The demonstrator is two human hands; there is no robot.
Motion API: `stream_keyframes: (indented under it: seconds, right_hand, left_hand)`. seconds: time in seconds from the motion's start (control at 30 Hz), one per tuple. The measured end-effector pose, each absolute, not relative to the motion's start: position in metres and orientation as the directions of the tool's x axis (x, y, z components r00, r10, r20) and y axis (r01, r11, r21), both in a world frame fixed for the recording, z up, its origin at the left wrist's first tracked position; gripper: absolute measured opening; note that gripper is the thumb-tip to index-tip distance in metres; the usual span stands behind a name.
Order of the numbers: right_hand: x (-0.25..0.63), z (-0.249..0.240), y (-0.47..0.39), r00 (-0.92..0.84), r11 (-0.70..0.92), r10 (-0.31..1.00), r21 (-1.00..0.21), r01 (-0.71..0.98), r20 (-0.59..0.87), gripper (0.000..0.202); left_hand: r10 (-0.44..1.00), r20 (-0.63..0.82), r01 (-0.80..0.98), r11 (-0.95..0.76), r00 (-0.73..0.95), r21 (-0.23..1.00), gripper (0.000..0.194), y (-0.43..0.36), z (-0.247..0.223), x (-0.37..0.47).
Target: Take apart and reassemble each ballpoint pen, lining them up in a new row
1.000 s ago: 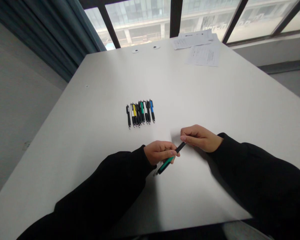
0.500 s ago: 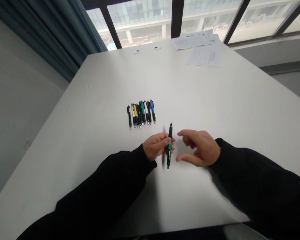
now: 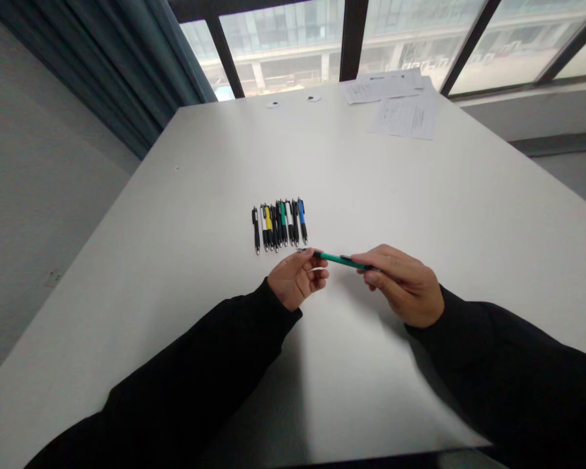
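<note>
A green and black pen (image 3: 340, 260) is held above the white table, lying crosswise between my two hands. My left hand (image 3: 299, 279) pinches its black tip end between thumb and index finger, the other fingers loosely curled. The clip end is pinched by the thumb and fingers of my right hand (image 3: 404, 282). Just beyond my left hand, a row of several pens lies side by side on the table, among them a yellow one (image 3: 268, 218), another green one (image 3: 282, 213) and a blue one (image 3: 301, 213) at the right end. A black pen (image 3: 256, 230) is at the left end.
The white table (image 3: 215, 156) spreads around the hands. Printed papers (image 3: 404, 117) lie at its far right edge. Two small white oval pieces (image 3: 273, 105) sit near the far edge. Windows and a blue-grey curtain (image 3: 161, 58) are behind.
The green pen has turned from pointing away to lying crosswise. My right hand, earlier open beside it, has closed on its clip end. My left hand now holds only the tip end.
</note>
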State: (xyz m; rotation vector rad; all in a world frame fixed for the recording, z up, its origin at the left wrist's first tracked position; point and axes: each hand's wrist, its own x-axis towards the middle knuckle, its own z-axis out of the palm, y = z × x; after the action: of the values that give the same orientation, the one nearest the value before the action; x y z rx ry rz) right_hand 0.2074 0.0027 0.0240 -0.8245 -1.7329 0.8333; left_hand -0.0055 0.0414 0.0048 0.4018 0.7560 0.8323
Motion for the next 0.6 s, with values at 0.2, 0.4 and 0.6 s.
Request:
stream_keyframes:
  seconds: [0.2, 0.4, 0.6]
  right_hand:
    - [0.208, 0.012, 0.022, -0.196, -0.112, 0.98, -0.902, -0.416, -0.031, 0.029]
    - [0.204, 0.017, 0.024, -0.473, -0.473, 0.853, -0.714, -0.517, -0.222, 0.033]
    - [0.198, 0.013, 0.032, -0.536, -0.551, 0.816, -0.572, -0.607, -0.217, 0.039]
  left_hand:
    - [0.757, -0.378, -0.309, 0.59, 0.533, 0.746, 0.035, 0.032, 0.003, -0.003]
    - [0.695, -0.384, -0.038, 0.509, 0.607, 0.86, 0.039, 0.024, 0.006, 0.004]
    - [0.659, -0.392, 0.004, 0.509, 0.642, 0.861, 0.038, 0.028, 0.005, 0.007]
